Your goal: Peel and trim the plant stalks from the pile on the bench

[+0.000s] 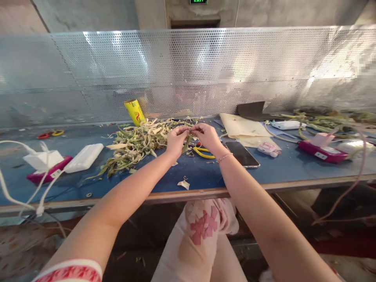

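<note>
Beside the plant heap [138, 143], left hand [177, 140] and right hand [208, 137] with pinched grip on a mostly hidden plant scrap [190, 132].

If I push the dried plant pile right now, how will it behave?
The pile would probably drag in clumps, since it looks tangled. Likely light for its size: it's thin-stranded and looks dry. Its shrivelled, curled look suggests parts may snap.

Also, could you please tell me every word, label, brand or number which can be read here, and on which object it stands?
"EXIT": green letters on the sign at the top edge, their tops cut off by the picture.
Yellow cylinder: it has print, too small and blurred to read.
Right-hand magenta block: marks on its white patch, too small to read.
I can read no other text.
</note>
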A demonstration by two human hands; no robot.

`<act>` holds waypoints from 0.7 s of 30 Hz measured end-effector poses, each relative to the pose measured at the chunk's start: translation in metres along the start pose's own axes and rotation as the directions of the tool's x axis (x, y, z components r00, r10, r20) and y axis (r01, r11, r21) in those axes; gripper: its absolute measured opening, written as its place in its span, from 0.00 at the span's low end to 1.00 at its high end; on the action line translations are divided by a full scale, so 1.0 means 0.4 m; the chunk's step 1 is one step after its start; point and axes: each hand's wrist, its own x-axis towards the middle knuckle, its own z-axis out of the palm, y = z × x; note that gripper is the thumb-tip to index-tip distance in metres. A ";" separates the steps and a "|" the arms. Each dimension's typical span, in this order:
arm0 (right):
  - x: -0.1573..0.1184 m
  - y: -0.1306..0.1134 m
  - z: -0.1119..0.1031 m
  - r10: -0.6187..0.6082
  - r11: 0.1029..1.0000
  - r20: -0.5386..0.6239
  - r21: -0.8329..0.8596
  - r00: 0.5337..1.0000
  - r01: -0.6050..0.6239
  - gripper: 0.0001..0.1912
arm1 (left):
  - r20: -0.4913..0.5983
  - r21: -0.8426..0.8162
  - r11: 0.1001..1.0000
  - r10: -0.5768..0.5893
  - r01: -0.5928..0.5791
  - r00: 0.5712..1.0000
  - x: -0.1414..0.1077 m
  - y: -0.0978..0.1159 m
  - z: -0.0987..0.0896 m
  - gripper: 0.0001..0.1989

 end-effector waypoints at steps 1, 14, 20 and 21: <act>-0.001 -0.001 -0.001 -0.005 1.000 0.008 0.000 1.000 0.005 0.07 | -0.009 0.005 1.000 0.004 -0.004 1.000 0.000 0.000 -0.001 0.06; -0.002 -0.010 -0.009 -0.030 0.995 0.031 -0.098 0.999 0.033 0.05 | 0.007 -0.013 0.999 0.031 -0.031 1.000 -0.002 -0.013 0.000 0.07; -0.003 -0.006 -0.011 -0.103 0.986 0.035 -0.130 0.994 0.107 0.04 | 0.005 -0.006 1.000 0.023 -0.023 1.000 -0.004 -0.007 0.001 0.07; -0.003 -0.006 -0.011 -0.115 0.983 0.033 -0.139 0.993 0.119 0.04 | 0.007 -0.003 1.000 0.020 -0.020 1.000 -0.004 -0.006 0.002 0.07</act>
